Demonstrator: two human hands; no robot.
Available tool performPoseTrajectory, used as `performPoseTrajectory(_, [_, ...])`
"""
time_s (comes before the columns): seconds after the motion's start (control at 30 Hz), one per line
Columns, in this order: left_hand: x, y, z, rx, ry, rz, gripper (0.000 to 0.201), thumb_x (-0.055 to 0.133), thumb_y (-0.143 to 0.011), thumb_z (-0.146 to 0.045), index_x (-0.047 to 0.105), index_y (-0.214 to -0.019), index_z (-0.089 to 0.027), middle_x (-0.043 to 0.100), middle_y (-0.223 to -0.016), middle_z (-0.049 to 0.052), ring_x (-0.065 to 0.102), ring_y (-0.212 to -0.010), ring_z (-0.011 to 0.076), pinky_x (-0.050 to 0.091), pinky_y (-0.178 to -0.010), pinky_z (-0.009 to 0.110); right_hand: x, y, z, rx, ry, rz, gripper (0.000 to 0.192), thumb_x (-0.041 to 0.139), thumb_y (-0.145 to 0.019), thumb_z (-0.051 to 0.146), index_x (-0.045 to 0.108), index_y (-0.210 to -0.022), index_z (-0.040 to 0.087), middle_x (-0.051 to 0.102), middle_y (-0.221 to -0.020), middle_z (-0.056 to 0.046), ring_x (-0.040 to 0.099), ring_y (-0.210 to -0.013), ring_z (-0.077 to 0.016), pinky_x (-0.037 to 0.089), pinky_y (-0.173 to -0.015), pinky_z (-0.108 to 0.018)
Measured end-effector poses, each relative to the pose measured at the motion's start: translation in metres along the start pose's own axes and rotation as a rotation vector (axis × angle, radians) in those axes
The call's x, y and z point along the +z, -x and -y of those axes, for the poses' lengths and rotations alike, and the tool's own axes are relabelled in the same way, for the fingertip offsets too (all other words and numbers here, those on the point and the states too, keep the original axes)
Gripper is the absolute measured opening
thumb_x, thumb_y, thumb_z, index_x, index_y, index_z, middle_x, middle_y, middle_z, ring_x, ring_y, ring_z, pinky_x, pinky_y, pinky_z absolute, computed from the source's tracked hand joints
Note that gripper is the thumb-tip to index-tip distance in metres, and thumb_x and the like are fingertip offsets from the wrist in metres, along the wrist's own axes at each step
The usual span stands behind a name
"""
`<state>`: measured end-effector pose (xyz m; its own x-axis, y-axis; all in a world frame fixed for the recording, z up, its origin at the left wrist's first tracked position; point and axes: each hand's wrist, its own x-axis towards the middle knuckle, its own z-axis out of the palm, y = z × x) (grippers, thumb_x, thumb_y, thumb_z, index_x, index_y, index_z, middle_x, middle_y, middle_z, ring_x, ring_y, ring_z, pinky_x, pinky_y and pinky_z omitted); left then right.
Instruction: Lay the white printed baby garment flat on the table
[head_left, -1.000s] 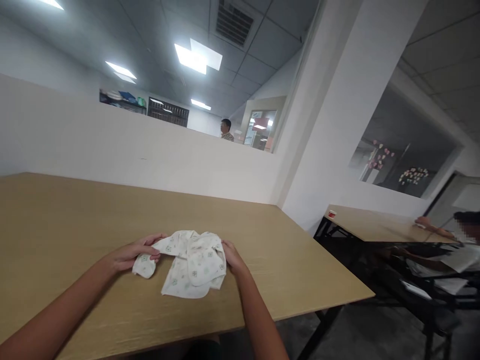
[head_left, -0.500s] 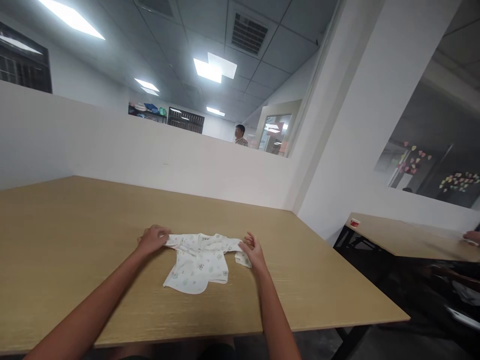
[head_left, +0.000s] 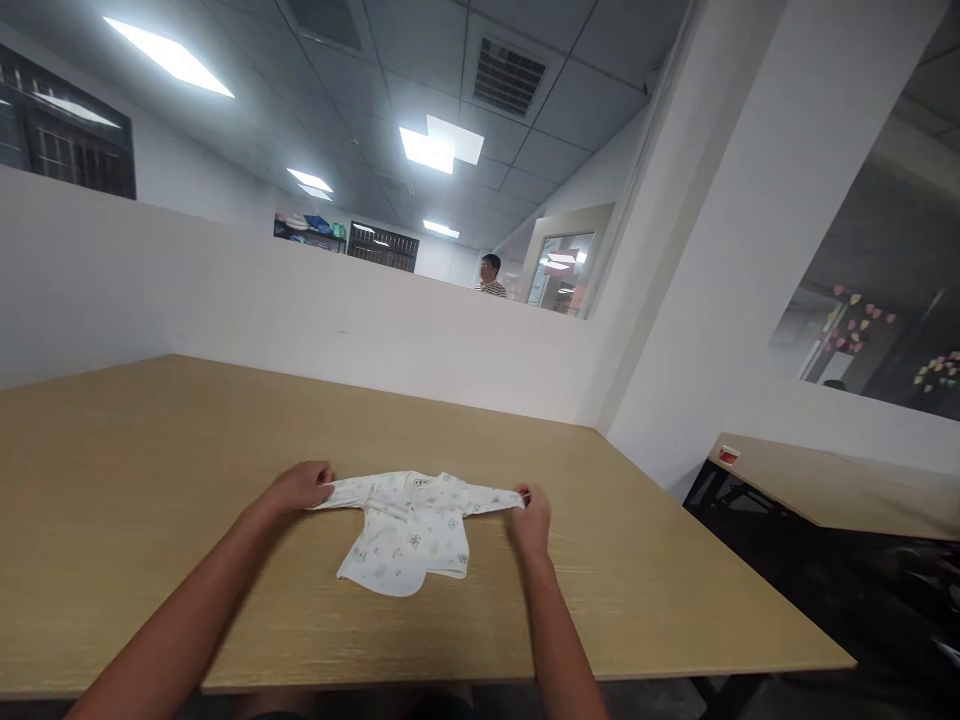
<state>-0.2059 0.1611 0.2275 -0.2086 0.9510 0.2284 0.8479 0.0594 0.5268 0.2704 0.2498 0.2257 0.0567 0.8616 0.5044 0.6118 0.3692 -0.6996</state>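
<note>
A small white baby shirt (head_left: 411,525) with a pale green print lies spread on the wooden table (head_left: 150,480), its sleeves stretched out to both sides. My left hand (head_left: 298,487) pinches the end of the left sleeve. My right hand (head_left: 532,515) pinches the end of the right sleeve. Both sleeves are pulled taut, and the shirt's body hangs toward me, flat on the tabletop.
A white partition wall (head_left: 300,320) runs along the table's far edge, with a white pillar (head_left: 720,260) at its right. A second table (head_left: 840,490) with a small red item (head_left: 727,455) stands to the right. A person (head_left: 491,274) stands far behind the partition.
The shirt was bunched between my hands; my hands moved apart and pulled the sleeves outward, so it now lies spread. The camera turned left, and the seated person at the right table left view.
</note>
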Motion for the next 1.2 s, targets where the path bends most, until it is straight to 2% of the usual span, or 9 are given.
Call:
performPoseTrajectory(0.1, [-0.003, -0.003, -0.004, 0.045, 0.061, -0.003, 0.028, 0.049, -0.072, -0.049, 0.056, -0.079, -0.023, 0.069, -0.083, 0.003, 0.062, -0.082, 0.0241, 0.045, -0.074, 0.031, -0.018, -0.004, -0.006, -0.026, 0.0, -0.001, 0.042, 0.054, -0.069, 0.016, 0.07, -0.108, 0.014, 0.07, -0.113, -0.017, 0.064, -0.108, -0.0299, 0.05, -0.098, -0.041])
performPoseTrajectory(0.27, [-0.009, -0.002, -0.004, 0.063, 0.168, 0.04, 0.037, 0.054, -0.067, -0.046, 0.062, -0.095, -0.022, 0.074, -0.1, 0.006, 0.065, -0.096, 0.0274, 0.049, -0.083, 0.033, -0.041, 0.001, -0.011, -0.076, -0.031, 0.251, 0.073, 0.084, -0.053, 0.025, 0.07, -0.124, 0.018, 0.068, -0.131, -0.015, 0.064, -0.121, -0.033, 0.05, -0.105, -0.045])
performPoseTrajectory(0.33, [-0.011, 0.001, -0.001, 0.074, 0.21, 0.094, 0.044, 0.055, -0.061, -0.041, 0.066, -0.1, -0.022, 0.076, -0.105, 0.006, 0.067, -0.1, 0.029, 0.051, -0.086, 0.033, -0.038, 0.003, -0.007, -0.098, -0.045, 0.263, 0.078, 0.086, -0.061, 0.036, 0.065, -0.134, 0.021, 0.06, -0.144, -0.015, 0.056, -0.133, -0.0332, 0.043, -0.114, -0.048])
performPoseTrajectory(0.43, [-0.015, 0.005, 0.006, 0.072, 0.252, 0.176, 0.05, 0.057, -0.055, -0.038, 0.071, -0.1, -0.022, 0.077, -0.106, 0.005, 0.069, -0.102, 0.0309, 0.053, -0.088, 0.034, -0.02, 0.007, 0.002, -0.126, -0.057, 0.298, 0.06, 0.074, -0.079, 0.042, 0.066, -0.135, 0.022, 0.06, -0.145, -0.014, 0.054, -0.136, -0.0319, 0.037, -0.119, -0.051])
performPoseTrajectory(0.63, [-0.03, 0.009, 0.018, -0.007, 0.279, 0.242, 0.043, 0.072, -0.05, -0.044, 0.076, -0.085, -0.021, 0.078, -0.095, 0.007, 0.07, -0.093, 0.0329, 0.056, -0.08, 0.036, 0.009, 0.02, 0.003, -0.094, -0.042, 0.488, 0.05, 0.073, -0.08, 0.043, 0.074, -0.125, 0.022, 0.065, -0.14, -0.014, 0.057, -0.133, -0.0326, 0.038, -0.119, -0.049])
performPoseTrajectory(0.83, [-0.039, 0.012, 0.005, 0.008, 0.343, 0.057, 0.069, 0.063, -0.074, -0.043, 0.061, -0.14, -0.022, 0.071, -0.117, 0.008, 0.069, -0.101, 0.0263, 0.056, -0.083, 0.033, 0.011, 0.021, -0.001, -0.056, 0.007, 0.536, 0.06, 0.068, -0.085, 0.054, 0.07, -0.133, 0.019, 0.054, -0.152, -0.017, 0.047, -0.144, -0.0352, 0.031, -0.123, -0.053])
performPoseTrajectory(1.03, [-0.025, 0.004, -0.001, -0.161, 0.154, -0.348, 0.061, 0.055, -0.085, -0.031, 0.053, -0.143, -0.013, 0.056, -0.133, 0.02, 0.05, -0.131, 0.0392, 0.042, -0.108, 0.055, 0.02, 0.015, 0.004, -0.099, 0.04, 0.397, 0.054, 0.068, -0.083, 0.038, 0.069, -0.133, 0.018, 0.055, -0.151, -0.018, 0.041, -0.146, -0.0372, 0.026, -0.125, -0.055])
performPoseTrajectory(1.1, [-0.011, 0.002, -0.011, -0.106, 0.101, -0.357, 0.051, 0.054, -0.088, -0.032, 0.059, -0.136, -0.016, 0.056, -0.134, 0.018, 0.047, -0.133, 0.0371, 0.036, -0.114, 0.054, 0.021, 0.016, 0.015, -0.159, 0.024, 0.326, 0.055, 0.065, -0.084, 0.033, 0.064, -0.137, 0.018, 0.053, -0.152, -0.016, 0.038, -0.148, -0.0356, 0.023, -0.126, -0.055])
performPoseTrajectory(1.2, [0.017, 0.004, -0.034, 0.095, 0.06, -0.215, 0.036, 0.055, -0.092, -0.036, 0.07, -0.121, -0.022, 0.064, -0.128, 0.011, 0.054, -0.126, 0.0284, 0.038, -0.114, 0.041, 0.02, 0.033, 0.043, -0.276, -0.031, 0.307, 0.041, 0.056, -0.092, 0.033, 0.067, -0.13, 0.021, 0.063, -0.139, -0.013, 0.052, -0.134, -0.0302, 0.036, -0.119, -0.049])
